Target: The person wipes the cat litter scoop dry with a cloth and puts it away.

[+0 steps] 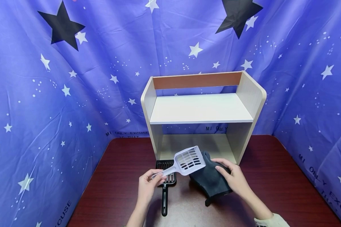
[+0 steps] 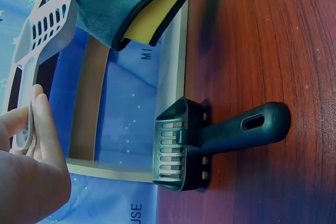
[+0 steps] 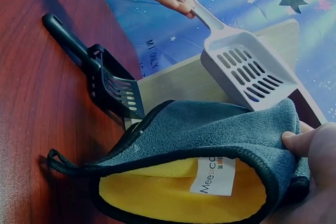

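Taking 12 o'clock as the far side of the bench (image 1: 125, 176) in the head view, both hands are occupied. The left hand (image 1: 149, 183), at about 7 o'clock, has thumb and fingers closed in a pinch on the end of the pale scoop (image 1: 176, 166). That scoop is up off the bench, its handle pointing to 8 o'clock and its slotted basin to 2 o'clock. The right hand (image 1: 234, 178), at about 5 o'clock, grips the edge of the dark mitt (image 1: 211, 181) between thumb and fingers, holding it from the mitt's 3 o'clock side. The mitt sits at 4 o'clock from the scoop's basin, whose edge overlaps it in the head view; whether they touch I cannot tell. The right wrist view shows the mitt's yellow lining (image 3: 152, 195) and a white label (image 3: 212, 177) in its opening.

A black scoop (image 1: 164, 186) lies on the bench beneath the pale one, handle toward 6 o'clock, basin toward 12, near the front of the two-level shelf unit (image 1: 201, 108). The unit stands at 12 o'clock, and behind it hangs a blue star-patterned curtain (image 1: 102, 104)
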A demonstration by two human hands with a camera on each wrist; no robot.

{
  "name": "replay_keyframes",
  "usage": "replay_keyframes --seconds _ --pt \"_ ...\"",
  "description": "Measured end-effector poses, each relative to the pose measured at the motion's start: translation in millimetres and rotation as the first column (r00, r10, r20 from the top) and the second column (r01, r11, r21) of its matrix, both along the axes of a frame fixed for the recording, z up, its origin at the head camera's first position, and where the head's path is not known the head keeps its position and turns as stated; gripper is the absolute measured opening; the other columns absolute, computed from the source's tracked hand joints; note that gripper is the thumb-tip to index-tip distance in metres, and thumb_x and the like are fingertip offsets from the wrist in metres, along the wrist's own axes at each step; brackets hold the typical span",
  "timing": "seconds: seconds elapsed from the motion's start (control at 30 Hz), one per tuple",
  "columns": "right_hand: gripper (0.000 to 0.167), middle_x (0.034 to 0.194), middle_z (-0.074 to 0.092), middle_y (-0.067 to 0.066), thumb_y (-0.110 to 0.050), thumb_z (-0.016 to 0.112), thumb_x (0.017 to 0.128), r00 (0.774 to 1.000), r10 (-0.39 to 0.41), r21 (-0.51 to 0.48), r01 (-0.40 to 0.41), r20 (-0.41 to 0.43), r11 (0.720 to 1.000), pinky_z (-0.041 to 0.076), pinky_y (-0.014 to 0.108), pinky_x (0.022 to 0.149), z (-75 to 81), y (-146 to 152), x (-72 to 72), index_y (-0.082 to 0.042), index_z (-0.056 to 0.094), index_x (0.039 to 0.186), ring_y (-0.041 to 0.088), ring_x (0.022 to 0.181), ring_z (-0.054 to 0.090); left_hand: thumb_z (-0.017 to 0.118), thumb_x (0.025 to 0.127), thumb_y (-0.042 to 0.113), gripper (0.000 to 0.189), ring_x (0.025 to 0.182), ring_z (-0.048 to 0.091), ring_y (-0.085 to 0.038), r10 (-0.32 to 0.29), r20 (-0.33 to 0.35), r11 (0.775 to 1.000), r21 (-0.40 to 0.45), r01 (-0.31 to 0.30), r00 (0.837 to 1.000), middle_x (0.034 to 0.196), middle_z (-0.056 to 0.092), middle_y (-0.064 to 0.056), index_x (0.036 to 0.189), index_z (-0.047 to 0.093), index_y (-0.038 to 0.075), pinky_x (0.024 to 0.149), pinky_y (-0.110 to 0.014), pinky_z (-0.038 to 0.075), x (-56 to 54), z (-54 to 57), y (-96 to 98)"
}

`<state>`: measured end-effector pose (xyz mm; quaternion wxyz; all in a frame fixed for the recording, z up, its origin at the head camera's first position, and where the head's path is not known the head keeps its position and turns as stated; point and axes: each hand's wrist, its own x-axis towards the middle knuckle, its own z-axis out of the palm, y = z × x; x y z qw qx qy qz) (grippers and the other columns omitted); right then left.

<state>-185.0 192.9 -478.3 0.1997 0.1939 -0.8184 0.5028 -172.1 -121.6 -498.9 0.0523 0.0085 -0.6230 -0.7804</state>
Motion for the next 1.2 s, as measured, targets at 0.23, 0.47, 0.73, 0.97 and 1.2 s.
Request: replay_keyframes --seconds 0.23,0.47,0.73,0.97,1.2 --pt "0.025 0.107 0.074 0.014 0.003 0.064 0.092 1.0 -0.01 -0.004 0.01 0.002 1.0 0.041 0.002 0.085 1.0 0 -0.5 -0.003 0.07 0.115 -0.013 0.1 0.057 0.065 0.089 -0.008 0.027 0.073 0.074 -0.008 -0.004 0.012 0.999 -0.031 0.004 1.0 0.093 0.073 -0.029 0.109 0.059 -0.024 0.071 -0.019 0.062 0.3 -0.3 2.9" --pt "0.025 0.107 0.075 0.011 0.002 0.063 0.093 1.0 -0.01 -0.018 0.01 0.012 1.0 0.043 0.003 0.084 1.4 2 -1.7 -0.005 0.07 0.116 -0.012 0.098 0.058 0.064 0.088 -0.01 0.024 0.071 0.073 -0.009 -0.025 -0.014 0.998 -0.053 0.024 1.0 0.092 0.073 -0.029 0.106 0.06 -0.024 0.069 -0.019 0.062 0.9 -2.8 4.6" --pt "0.025 0.107 0.075 0.0 -0.001 0.063 0.094 0.998 -0.034 -0.01 0.034 0.048 0.999 0.044 0.004 0.082 -1.5 6 -3.5 -0.008 0.07 0.117 -0.009 0.097 0.06 0.067 0.085 -0.011 0.02 0.07 0.073 -0.01 -0.036 -0.023 0.995 -0.096 0.033 0.999 0.086 0.074 -0.026 0.101 0.062 -0.021 0.066 -0.016 0.061 1.0 -5.0 7.1" --pt "0.025 0.106 0.074 -0.002 0.0 0.063 0.094 0.999 -0.036 -0.019 0.037 0.035 0.999 0.045 0.005 0.079 -1.7 7 -4.3 -0.005 0.069 0.118 -0.003 0.092 0.062 0.069 0.085 -0.009 0.018 0.07 0.072 -0.008 -0.052 -0.027 0.986 -0.162 0.047 0.998 0.088 0.072 -0.031 0.1 0.065 -0.017 0.065 -0.017 0.061 3.0 -4.6 9.3" --pt "0.026 0.104 0.075 -0.002 0.0 0.063 0.094 0.998 -0.039 -0.027 0.04 0.039 0.999 0.046 0.008 0.076 -1.1 8 -4.7 -0.006 0.069 0.118 -0.008 0.087 0.06 0.072 0.084 -0.005 0.014 0.069 0.07 -0.005 -0.073 -0.056 0.959 -0.279 0.054 0.996 0.087 0.073 -0.029 0.096 0.069 -0.01 0.065 -0.016 0.06 4.7 -6.6 11.4"
